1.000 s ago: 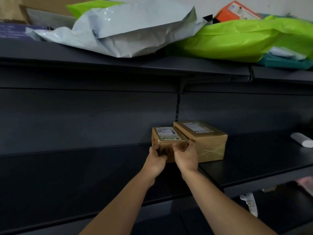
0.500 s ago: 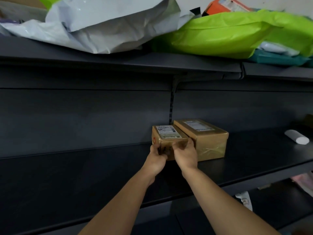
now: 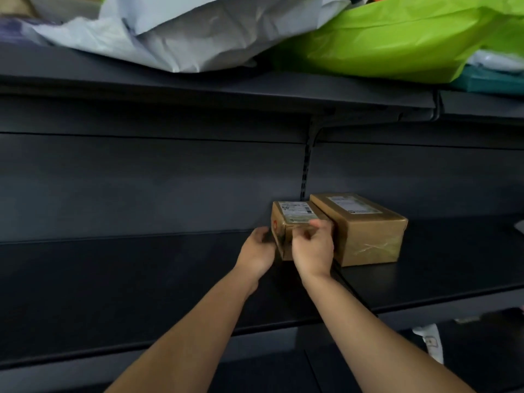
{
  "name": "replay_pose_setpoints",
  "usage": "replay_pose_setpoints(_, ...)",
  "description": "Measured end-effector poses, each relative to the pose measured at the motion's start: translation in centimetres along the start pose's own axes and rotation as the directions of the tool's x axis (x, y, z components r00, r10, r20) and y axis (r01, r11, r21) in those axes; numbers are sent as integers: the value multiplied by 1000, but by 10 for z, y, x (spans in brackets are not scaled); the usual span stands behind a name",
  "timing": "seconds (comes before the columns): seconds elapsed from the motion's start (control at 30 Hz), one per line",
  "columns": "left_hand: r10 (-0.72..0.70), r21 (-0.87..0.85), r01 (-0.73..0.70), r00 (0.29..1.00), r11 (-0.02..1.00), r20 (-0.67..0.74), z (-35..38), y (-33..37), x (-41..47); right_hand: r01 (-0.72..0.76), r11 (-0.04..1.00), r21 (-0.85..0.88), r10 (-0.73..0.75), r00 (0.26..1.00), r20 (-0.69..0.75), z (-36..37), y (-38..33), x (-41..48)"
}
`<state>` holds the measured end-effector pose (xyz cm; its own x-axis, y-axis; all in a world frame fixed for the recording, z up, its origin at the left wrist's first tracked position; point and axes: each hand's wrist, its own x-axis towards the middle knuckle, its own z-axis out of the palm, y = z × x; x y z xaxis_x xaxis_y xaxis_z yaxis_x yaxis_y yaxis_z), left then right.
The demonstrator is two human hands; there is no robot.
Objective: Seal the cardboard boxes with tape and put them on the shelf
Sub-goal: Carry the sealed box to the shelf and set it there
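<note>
A small cardboard box (image 3: 293, 215) with a white label on top sits on the dark middle shelf (image 3: 141, 279). Its right side lies against a larger taped cardboard box (image 3: 368, 231). My right hand (image 3: 313, 249) covers the small box's front, fingers curled over its top front edge. My left hand (image 3: 256, 255) is at the box's left face, fingertips against it. Both forearms reach in from below. The small box's front face is mostly hidden by my hands.
The upper shelf (image 3: 198, 89) overhangs, loaded with a grey plastic mailer (image 3: 184, 26), a lime-green bag (image 3: 397, 43) and a teal parcel (image 3: 493, 80). A slotted upright (image 3: 306, 171) runs behind the boxes. White packaging (image 3: 431, 341) shows on the lower shelf at right.
My left hand has slid from the small box's front to its left side. The right hand has shifted up over the front top edge. The view has moved closer.
</note>
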<state>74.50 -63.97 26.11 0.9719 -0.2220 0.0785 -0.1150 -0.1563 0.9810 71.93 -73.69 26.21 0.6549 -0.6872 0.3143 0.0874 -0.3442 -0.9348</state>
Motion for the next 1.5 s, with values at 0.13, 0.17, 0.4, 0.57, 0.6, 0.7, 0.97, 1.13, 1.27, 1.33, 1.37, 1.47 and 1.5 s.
replay_pose_setpoints(0.13,-16,-24,12,986,1000,-168,-33,3,-6,19,999,43,-25,989,147,24,-15,-14)
replay_pose_setpoints(0.17,-21,-27,16,979,1000,-201,-43,3,-9,9,998,56,-19,983,184,31,-18,-18)
replay_pose_setpoints(0.4,-50,-28,43,926,999,-374,-121,-2,-41,18,997,81,-47,929,366,76,-42,-58)
replay_pose_setpoints(0.57,-64,-25,59,873,998,-483,-176,-8,-71,60,989,137,-117,882,457,108,-64,-95)
replay_pose_setpoints(0.6,-65,-29,59,861,998,-504,-187,-9,-78,64,987,148,-128,868,480,114,-69,-104)
replay_pose_setpoints(0.7,-65,-49,45,814,998,-578,-221,-10,-103,71,981,183,-162,820,548,135,-87,-137)
replay_pose_setpoints(0.97,-34,-38,9,692,999,-721,-296,-11,-191,32,961,276,-221,690,689,177,-133,-231)
replay_pose_setpoints(1.13,-62,-50,36,613,998,-788,-337,-18,-251,8,951,308,-251,600,760,192,-155,-299)
replay_pose_setpoints(1.27,-89,-77,45,542,996,-835,-365,-24,-298,16,946,325,-283,533,797,198,-169,-349)
replay_pose_setpoints(1.33,-100,-91,43,505,995,-857,-378,-28,-320,26,943,331,-298,503,811,199,-176,-372)
replay_pose_setpoints(1.37,-102,-95,38,489,995,-867,-384,-30,-331,28,942,335,-305,487,818,200,-179,-384)
replay_pose_setpoints(1.47,-107,-97,45,442,994,-891,-400,-35,-366,30,936,352,-329,432,839,201,-186,-417)
replay_pose_setpoints(1.5,-110,-97,54,427,994,-898,-404,-37,-375,35,934,355,-337,415,845,201,-187,-426)
